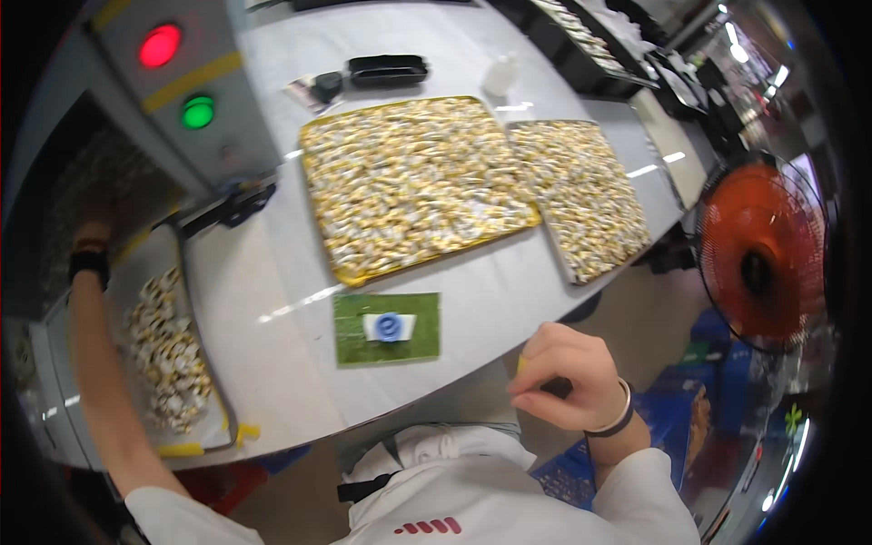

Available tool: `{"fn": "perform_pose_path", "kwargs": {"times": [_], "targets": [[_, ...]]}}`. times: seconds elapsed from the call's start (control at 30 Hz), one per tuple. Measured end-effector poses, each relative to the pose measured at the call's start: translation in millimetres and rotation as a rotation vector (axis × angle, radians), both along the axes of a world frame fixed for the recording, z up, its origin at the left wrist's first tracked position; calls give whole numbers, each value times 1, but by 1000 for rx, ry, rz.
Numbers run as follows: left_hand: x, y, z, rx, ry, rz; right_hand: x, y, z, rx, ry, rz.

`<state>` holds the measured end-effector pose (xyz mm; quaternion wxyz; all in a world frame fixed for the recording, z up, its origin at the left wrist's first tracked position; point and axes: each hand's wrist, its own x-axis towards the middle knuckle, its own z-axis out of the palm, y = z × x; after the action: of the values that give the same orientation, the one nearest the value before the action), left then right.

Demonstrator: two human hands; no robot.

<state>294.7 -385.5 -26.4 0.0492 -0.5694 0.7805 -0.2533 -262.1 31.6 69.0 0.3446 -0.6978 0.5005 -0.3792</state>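
My left hand (94,218) reaches into the dark opening of a grey machine (218,77), above a tray (227,413) of small white, yellow and dark pieces (170,354). Shadow and blur hide its fingers. Off the table's front edge, my right hand (568,377) is raised with its fingers curled into a pinch. A speck of yellow shows at its fingertips, too small to name. On the table nearest to that hand lies a green mat (352,348) with a white piece and a round blue thing (389,327) on it.
Two trays packed with similar pieces, a larger yellow-edged tray (343,275) and a smaller tray (581,278), stand on the white table (272,354). Behind them are a black case (388,71) and a white bottle (500,75). An orange fan (758,259) stands at the right.
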Motion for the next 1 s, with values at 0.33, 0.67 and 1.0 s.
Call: {"fn": "perform_pose_path", "kwargs": {"times": [0.33, 0.67, 1.0], "targets": [[31, 13, 10, 107, -90, 248, -52, -71, -12, -71, 535, -151], [-148, 305, 126, 799, 1536, -417, -57, -138, -52, -81, 844, -104], [-279, 384, 48, 1772, 2149, -451, -55, -140, -54, -142, 740, -158]]}}
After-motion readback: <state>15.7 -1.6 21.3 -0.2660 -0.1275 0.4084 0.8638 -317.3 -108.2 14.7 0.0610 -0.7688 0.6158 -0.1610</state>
